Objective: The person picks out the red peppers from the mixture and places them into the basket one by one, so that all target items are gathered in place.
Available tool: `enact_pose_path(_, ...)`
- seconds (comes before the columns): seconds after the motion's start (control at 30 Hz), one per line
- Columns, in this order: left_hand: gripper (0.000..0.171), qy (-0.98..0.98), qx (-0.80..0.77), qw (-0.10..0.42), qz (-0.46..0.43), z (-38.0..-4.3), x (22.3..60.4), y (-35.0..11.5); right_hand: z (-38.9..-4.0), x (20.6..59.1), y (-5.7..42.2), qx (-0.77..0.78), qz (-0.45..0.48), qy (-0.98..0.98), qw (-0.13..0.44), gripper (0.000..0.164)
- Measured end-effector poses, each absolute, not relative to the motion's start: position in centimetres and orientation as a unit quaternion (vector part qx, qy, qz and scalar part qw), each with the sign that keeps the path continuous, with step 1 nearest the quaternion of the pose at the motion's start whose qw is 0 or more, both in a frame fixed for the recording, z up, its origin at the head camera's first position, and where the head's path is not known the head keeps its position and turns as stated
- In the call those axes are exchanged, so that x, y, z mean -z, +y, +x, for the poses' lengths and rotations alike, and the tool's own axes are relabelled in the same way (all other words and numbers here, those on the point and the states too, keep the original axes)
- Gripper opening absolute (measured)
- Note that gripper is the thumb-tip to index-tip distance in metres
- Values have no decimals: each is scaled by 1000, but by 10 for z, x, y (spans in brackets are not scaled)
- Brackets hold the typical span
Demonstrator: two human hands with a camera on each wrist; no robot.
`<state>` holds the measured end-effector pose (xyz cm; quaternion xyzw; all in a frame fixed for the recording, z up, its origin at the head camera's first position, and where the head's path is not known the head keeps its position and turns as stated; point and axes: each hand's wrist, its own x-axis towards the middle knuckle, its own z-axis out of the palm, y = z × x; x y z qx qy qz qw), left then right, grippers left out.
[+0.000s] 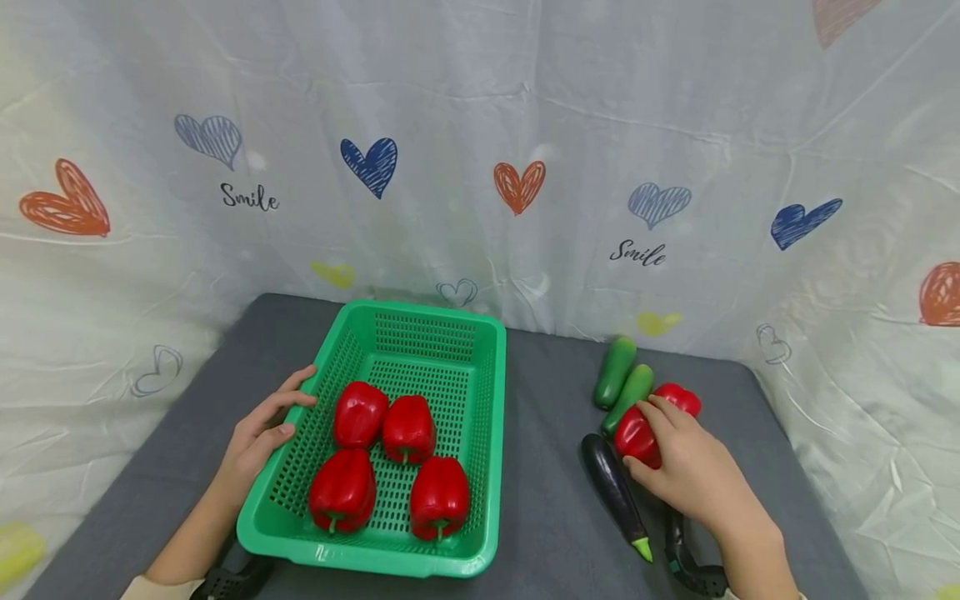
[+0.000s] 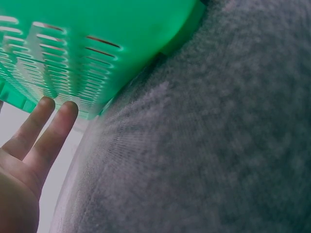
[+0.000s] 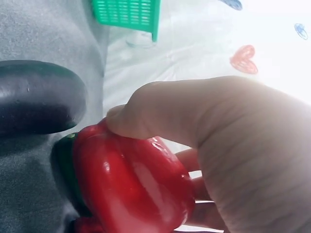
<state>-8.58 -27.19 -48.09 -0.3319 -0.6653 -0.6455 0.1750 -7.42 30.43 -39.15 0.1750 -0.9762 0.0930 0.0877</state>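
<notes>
My right hand (image 1: 693, 467) grips a red bell pepper (image 1: 636, 437), its thumb on the near side and its fingers round the far side. In the right wrist view the thumb presses on this glossy pepper (image 3: 131, 179). Another red bell pepper (image 1: 681, 398) lies just behind, partly covered by the hand. My left hand (image 1: 258, 433) rests against the left side of a green plastic basket (image 1: 491, 433), fingers extended at its rim. From the left wrist, two straight fingers (image 2: 58, 128) show against the slotted wall. Several red bell peppers (image 1: 438, 500) sit inside the basket.
Left of the gripped pepper lie two green cucumbers (image 1: 617, 373) and a dark eggplant (image 1: 611, 483) with a green stem. The grey cloth-covered table (image 1: 547, 500) ends at a white curtain (image 1: 450, 100) printed with hearts. A black wrist strap (image 1: 693, 571) is on the right arm.
</notes>
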Motion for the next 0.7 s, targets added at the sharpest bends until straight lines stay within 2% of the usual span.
enact_pose_path(0.3, 42, -672, 639, 173, -332, -85, 484, -274, -75, 394, 302, -98, 169, -977, 88, 77)
enact_pose_path(0.7, 42, -672, 643, 168, -326, -88, 485, -277, -84, 392, 291, -100, 189, -968, 130, 76)
